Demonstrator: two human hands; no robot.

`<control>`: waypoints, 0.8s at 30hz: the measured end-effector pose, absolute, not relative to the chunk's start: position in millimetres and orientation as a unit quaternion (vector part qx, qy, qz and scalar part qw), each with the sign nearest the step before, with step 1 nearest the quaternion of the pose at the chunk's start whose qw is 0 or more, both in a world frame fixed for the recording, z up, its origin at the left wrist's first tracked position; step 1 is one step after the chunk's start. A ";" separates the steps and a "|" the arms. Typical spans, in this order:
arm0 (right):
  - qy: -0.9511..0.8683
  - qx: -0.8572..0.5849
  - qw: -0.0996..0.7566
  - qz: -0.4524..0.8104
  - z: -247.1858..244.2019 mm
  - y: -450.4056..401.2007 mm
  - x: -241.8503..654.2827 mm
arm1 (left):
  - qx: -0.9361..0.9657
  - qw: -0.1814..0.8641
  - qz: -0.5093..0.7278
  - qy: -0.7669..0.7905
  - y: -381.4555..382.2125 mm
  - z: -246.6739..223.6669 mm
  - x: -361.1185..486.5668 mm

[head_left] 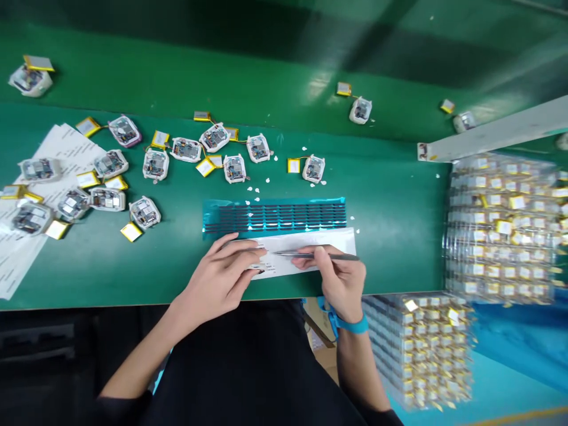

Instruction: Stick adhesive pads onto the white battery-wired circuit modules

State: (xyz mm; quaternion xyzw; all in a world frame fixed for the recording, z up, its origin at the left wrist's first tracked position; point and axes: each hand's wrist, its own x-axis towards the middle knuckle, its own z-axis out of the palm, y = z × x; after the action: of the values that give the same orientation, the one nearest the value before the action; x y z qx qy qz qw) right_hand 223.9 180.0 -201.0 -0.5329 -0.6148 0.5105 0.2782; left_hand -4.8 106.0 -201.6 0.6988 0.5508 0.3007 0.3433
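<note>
My left hand point(222, 272) lies over the left end of a white printed sheet point(337, 239), its fingers stretched forward and the thumb apart from them. The fingertips rest on the sheet, close to small dark marks and a little dark piece. With my right hand point(341, 278) I grip metal tweezers point(346, 257), pointing left. The tweezers' tips reach the sheet beside my left fingertips; whether they pinch anything is too small to tell. Just beyond the sheet lies a blue-green film strip point(275, 216) with rows of dark thin strips.
Several white-cased circuit units point(186, 149) with yellow-edged batteries point(205, 166) lie left and beyond. Small white bits point(267, 180) are scattered near the film. Printed sheets point(26, 254) lie at far left. Stacked clear trays point(501, 222) stand right, beneath a pale bar point(497, 130).
</note>
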 end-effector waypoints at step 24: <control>-0.517 -0.458 0.518 0.505 -190.4 191.4 193.2 | 0.486 0.400 0.507 0.589 102.0 -182.5 -7.8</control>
State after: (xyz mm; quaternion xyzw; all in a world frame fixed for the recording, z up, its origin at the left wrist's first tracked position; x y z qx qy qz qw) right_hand 193.2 191.4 -190.4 -0.4578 -0.5169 0.5046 0.5183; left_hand -7.8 102.0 -182.5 0.4864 0.5886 0.5071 0.3998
